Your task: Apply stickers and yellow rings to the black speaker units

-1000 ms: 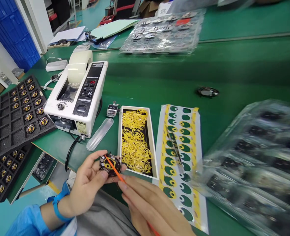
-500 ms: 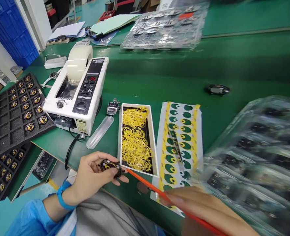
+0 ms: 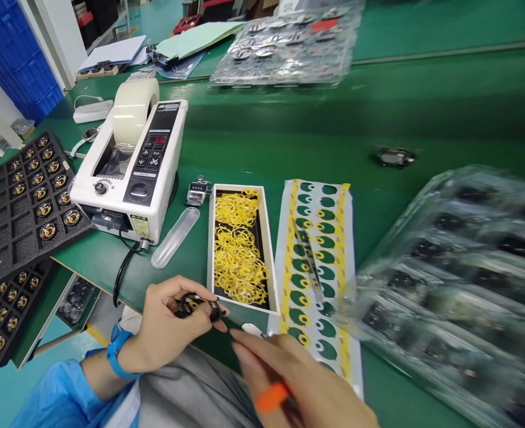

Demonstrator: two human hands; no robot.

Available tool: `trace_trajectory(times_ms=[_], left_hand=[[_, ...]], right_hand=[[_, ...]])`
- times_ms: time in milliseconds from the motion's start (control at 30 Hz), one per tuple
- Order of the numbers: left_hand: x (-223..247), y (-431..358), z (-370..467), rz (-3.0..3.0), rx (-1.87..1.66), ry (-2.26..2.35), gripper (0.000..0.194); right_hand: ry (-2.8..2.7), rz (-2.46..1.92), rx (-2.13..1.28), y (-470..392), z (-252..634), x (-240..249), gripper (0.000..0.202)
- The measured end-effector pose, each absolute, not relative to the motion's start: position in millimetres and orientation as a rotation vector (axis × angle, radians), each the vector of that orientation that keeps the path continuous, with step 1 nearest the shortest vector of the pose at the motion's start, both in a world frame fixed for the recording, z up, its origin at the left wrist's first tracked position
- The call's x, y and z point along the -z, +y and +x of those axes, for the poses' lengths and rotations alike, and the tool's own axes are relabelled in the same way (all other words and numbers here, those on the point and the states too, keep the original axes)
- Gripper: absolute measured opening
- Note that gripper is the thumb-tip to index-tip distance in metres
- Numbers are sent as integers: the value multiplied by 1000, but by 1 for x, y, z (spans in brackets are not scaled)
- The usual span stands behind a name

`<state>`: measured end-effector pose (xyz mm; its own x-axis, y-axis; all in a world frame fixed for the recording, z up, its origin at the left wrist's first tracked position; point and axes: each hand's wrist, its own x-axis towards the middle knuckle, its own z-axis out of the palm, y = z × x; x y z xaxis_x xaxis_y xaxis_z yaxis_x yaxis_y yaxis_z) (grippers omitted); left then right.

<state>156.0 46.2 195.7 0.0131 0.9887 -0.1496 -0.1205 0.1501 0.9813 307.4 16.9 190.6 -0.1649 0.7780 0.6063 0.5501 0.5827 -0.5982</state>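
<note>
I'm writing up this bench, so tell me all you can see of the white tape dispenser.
The white dispenser stands upright on the green table, its casing plastic-looking. A wide cream roll sits in its open top. The sloping black panel carries buttons and a red display reading 36. A knob sits beside the panel; a yellowish label marks the front, and a black cable hangs below. Nobody is touching it; whether the upper black tray does is unclear.

Right hand (image 3: 313,380) blurred — clear tray (image 3: 445,306) cut off at right.
</note>
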Motion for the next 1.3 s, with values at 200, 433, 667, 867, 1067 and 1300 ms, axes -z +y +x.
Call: trace_trajectory(times_ms=[200, 433, 667, 867, 1067, 1300], left_hand=[[-196, 37, 160, 1332, -1243, 1299, 19], [-200, 29, 152, 1634, -1182, 1185, 53], [-201, 25, 148, 1586, -1013, 1190, 50], [-192, 23, 141, 1342, -1004, 1232, 45], [-192, 27, 135, 1062, -1097, 1156, 36], [-194, 34, 128, 900, -1168, 1110, 42]], right_hand=[[-1862, -1087, -71, 33, 294, -189, 8], [-1799, -1162, -215, 33, 296, -192, 7], [-1773, -1139, -469, 39, 297, -197, 14], [-1681, -1025, -882, 41, 314, -212, 19], [-1745, -1383, -618, 64, 335, -195, 39], [-2047, -1397, -54, 51, 342, -192, 26]])
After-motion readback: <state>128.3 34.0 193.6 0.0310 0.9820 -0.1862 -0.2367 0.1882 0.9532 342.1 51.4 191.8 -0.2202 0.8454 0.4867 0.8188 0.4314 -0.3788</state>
